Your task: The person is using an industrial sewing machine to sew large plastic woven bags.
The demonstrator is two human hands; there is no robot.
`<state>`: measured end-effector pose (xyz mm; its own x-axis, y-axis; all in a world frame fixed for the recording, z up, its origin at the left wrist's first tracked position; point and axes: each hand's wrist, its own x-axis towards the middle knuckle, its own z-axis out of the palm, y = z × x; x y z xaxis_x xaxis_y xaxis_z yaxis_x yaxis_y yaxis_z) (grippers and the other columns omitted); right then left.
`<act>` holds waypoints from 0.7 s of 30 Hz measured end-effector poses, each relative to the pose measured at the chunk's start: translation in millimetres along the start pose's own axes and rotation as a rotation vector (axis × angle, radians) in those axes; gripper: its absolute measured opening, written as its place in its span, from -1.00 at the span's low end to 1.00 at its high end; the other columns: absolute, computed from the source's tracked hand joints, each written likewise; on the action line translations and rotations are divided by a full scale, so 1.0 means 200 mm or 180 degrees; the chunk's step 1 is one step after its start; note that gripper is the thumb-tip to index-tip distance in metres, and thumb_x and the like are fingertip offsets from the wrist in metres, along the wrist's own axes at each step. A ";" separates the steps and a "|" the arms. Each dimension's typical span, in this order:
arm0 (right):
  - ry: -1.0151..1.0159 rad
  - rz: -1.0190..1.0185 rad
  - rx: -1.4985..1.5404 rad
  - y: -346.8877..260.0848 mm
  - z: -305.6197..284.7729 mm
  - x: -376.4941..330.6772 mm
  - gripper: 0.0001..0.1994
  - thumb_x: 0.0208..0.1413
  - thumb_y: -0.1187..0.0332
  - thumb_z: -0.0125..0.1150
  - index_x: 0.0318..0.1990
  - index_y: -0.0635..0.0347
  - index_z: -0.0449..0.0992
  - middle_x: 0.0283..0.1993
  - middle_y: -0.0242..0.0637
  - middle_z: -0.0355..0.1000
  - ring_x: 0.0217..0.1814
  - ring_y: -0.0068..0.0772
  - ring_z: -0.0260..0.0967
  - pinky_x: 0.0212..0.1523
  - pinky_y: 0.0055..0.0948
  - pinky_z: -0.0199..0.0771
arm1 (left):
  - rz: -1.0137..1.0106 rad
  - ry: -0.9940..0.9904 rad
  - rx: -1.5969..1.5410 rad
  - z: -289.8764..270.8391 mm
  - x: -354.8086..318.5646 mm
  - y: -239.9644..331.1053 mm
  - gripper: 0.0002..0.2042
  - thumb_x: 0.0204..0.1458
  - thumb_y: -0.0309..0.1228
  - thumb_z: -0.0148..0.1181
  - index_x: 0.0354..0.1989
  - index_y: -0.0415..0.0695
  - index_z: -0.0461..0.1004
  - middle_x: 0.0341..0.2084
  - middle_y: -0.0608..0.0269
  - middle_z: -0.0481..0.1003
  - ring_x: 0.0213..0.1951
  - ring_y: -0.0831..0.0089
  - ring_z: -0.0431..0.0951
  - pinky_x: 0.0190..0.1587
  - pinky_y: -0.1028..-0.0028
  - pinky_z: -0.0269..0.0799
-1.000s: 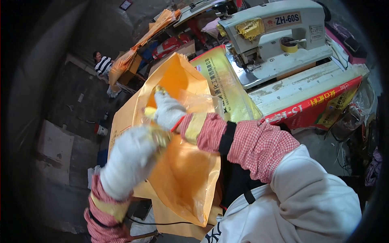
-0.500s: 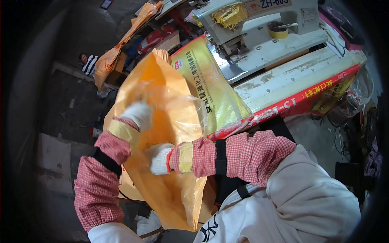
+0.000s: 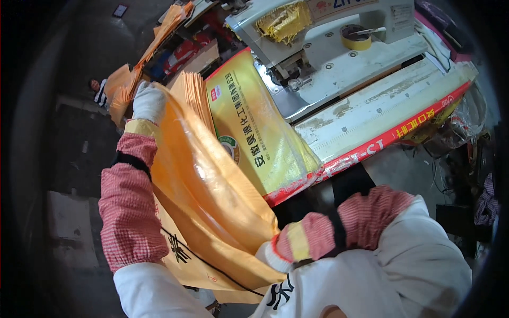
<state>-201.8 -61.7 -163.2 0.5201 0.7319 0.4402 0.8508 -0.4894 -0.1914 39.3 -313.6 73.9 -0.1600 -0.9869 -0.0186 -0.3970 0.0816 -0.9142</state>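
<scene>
A wide orange bag of woven plastic (image 3: 236, 188) lies across the middle of the frame, and its mouth stands open toward the viewer. The left hand (image 3: 148, 103), in a white knitted glove, is at the upper corner of this bag, in the upper left of the frame; it is curled over the rim and pinches it, although the fingertips are hidden. The right hand (image 3: 271, 257), in a similar glove, is at the lower end of the mouth, low in the centre; its fingers are covered by the bag, so I cannot tell if they are spread or closed. Both forearms wear red-and-white checked sleeve covers (image 3: 130, 217).

Just beside the bag, above centre, there is a stack of folded orange bags (image 3: 192, 98), and next to it a yellow printed sack with red edges (image 3: 249, 127). At the upper right, a pale sewing machine (image 3: 331, 50) carries a roll of yellow tape (image 3: 356, 43).
</scene>
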 end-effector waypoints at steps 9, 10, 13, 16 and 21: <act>0.1248 0.3139 0.1618 -0.27 -0.48 -0.29 -0.77 -0.11 0.39 -0.04 -0.28 0.05 0.50 -0.28 -0.15 0.45 -0.25 -0.08 0.41 -0.28 -0.25 0.40 | 0.0686 0.0038 -0.1570 -0.29 -0.33 0.16 -0.88 -0.17 -0.44 0.08 -0.41 -0.03 0.48 -0.47 0.23 0.49 -0.29 0.19 0.46 -0.04 0.25 0.27; 0.1747 0.2882 0.1340 -0.30 -0.51 -0.34 -0.80 -0.08 0.35 -0.03 -0.29 0.04 0.50 -0.31 -0.19 0.45 -0.23 -0.11 0.41 -0.25 -0.27 0.40 | 0.0711 -0.0027 -0.1710 -0.35 -0.38 0.19 -0.87 -0.17 -0.44 0.09 -0.39 -0.06 0.47 -0.46 0.21 0.49 -0.28 0.19 0.46 -0.09 0.27 0.32; 0.3371 0.3954 0.1017 -0.32 -0.52 -0.42 -0.87 -0.07 0.35 0.07 -0.37 0.13 0.45 -0.40 -0.14 0.43 -0.34 -0.11 0.39 -0.35 -0.26 0.38 | 0.0933 0.0985 -0.2527 -0.50 -0.52 0.31 -0.83 -0.21 -0.51 0.13 -0.37 -0.18 0.45 -0.36 0.15 0.47 -0.22 0.17 0.43 -0.13 0.31 0.37; 0.4214 0.4768 0.0672 -0.32 -0.44 -0.41 -0.80 -0.10 0.34 0.15 -0.29 0.20 0.43 -0.37 -0.06 0.42 -0.32 -0.07 0.39 -0.31 -0.29 0.39 | 0.1799 0.1165 -0.2636 -0.57 -0.65 0.43 -0.76 -0.22 -0.53 0.14 -0.29 -0.18 0.44 -0.15 0.16 0.42 -0.05 0.18 0.38 -0.04 0.31 0.32; 0.2106 0.5551 0.0958 -0.41 -0.30 -0.28 -0.63 -0.09 0.14 0.16 -0.19 0.19 0.34 -0.29 -0.08 0.40 -0.19 -0.02 0.36 -0.23 -0.19 0.35 | 0.1863 0.0166 -0.2554 -0.48 -0.78 0.53 -0.71 -0.17 -0.44 0.14 -0.20 -0.15 0.41 -0.01 0.17 0.33 0.07 0.20 0.28 0.09 0.31 0.19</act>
<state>-306.3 -91.3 -118.8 0.6520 -0.7359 -0.1825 -0.5038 -0.2406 -0.8296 -64.6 -138.2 18.1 -0.5578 -0.7555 -0.3438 -0.7335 0.6425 -0.2218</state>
